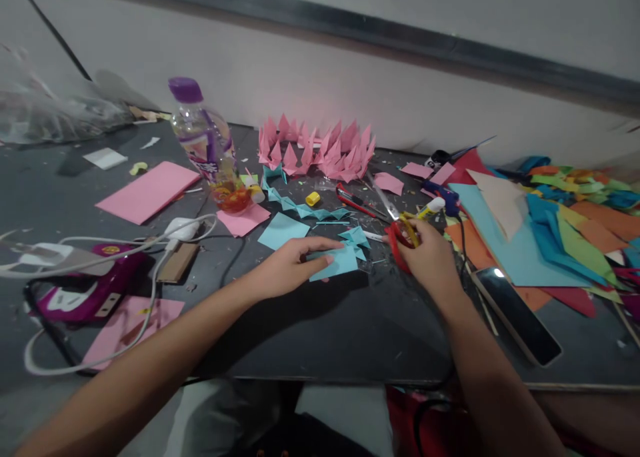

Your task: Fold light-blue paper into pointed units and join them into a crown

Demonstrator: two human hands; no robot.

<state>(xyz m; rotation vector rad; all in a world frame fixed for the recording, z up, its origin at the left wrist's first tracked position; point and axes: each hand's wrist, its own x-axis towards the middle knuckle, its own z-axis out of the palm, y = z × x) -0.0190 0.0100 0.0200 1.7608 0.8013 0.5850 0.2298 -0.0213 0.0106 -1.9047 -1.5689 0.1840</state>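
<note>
A dark, cluttered table stands against a pale wall. Near its back lies a ring of spiky folded pink paper; left of it stands a purple-capped bottle. The person's right hand is closed around the handles of scissors, blades pointing away. The left hand pinches a small blue paper between thumb and fingers, at front centre. Beyond sits a tiny yellow cap.
</note>
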